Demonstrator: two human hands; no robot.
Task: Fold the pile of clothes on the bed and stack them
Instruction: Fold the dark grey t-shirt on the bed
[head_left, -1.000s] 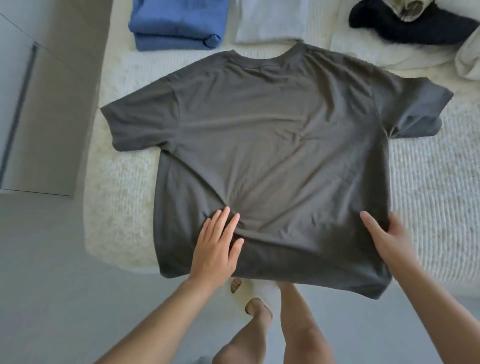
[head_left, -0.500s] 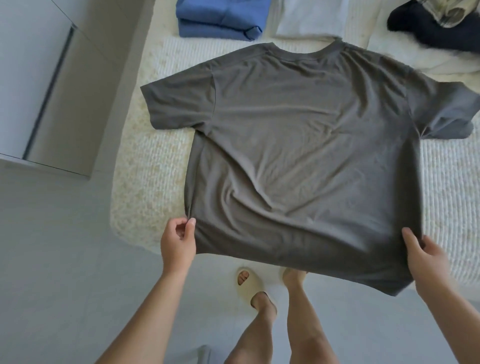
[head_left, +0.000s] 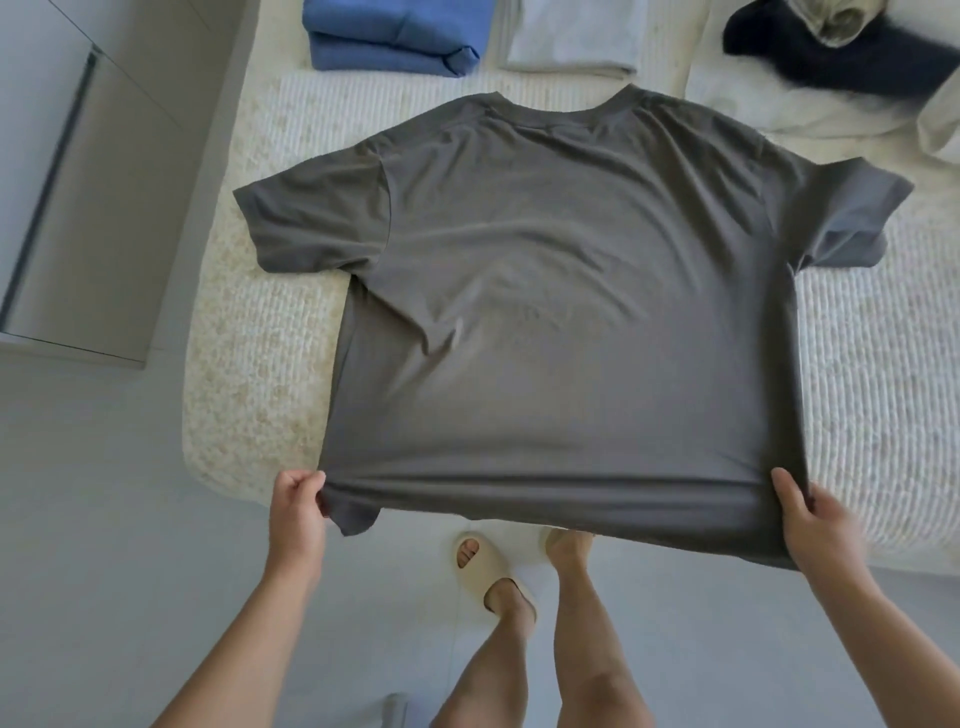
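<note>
A dark grey T-shirt (head_left: 571, 312) lies spread flat on the cream bed (head_left: 249, 364), collar away from me, sleeves out to both sides. Its hem hangs over the bed's near edge. My left hand (head_left: 296, 506) pinches the hem's left corner, and my right hand (head_left: 815, 519) grips the hem's right corner; the hem is stretched taut between them. Folded blue clothes (head_left: 395, 36) and a folded pale grey garment (head_left: 571, 39) lie beyond the collar. A loose dark navy garment (head_left: 841, 57) with a rolled beige piece on it sits at the far right.
A white pillow or sheet (head_left: 810, 111) lies under the navy garment. A pale cabinet (head_left: 88, 208) stands to the left of the bed. I stand on the grey floor (head_left: 104, 571) at the bed's near edge, with a cream slipper (head_left: 488, 571) on one foot.
My left hand left the shirt's lower middle and took the hem's left corner. Both hands now hold the hem corners, pulled taut, and the wrinkles have smoothed out.
</note>
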